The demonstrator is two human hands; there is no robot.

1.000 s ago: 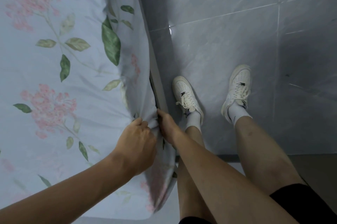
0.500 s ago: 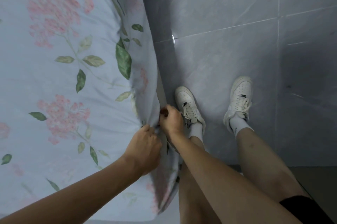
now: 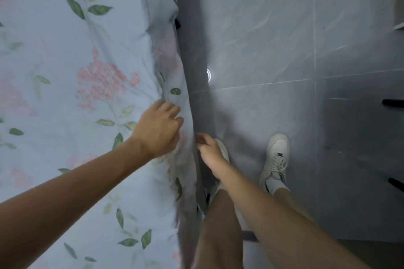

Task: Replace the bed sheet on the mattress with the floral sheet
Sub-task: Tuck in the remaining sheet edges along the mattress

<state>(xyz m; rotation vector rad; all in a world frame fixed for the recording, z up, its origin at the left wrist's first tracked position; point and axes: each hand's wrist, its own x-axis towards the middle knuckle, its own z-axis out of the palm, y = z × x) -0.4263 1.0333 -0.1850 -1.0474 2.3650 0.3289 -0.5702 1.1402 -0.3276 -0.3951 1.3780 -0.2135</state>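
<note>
Your right hand (image 3: 211, 151) sits low at the bed's side, fingers curled against the hanging edge; whether it grips cloth, you cannot tell. Your left hand (image 3: 160, 127) rests loosely spread on the floral sheet (image 3: 65, 71), at the mattress edge. The sheet covers the top and drapes over the side. Beyond, your white shoes (image 3: 276, 157) stand on the grey tile floor (image 3: 273, 39).

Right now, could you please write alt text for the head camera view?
Seen from above, a person's left hand rests on the floral sheet at the bed's edge, while the right hand reaches down beside it. White sneakers stand on the grey tiled floor.
</note>
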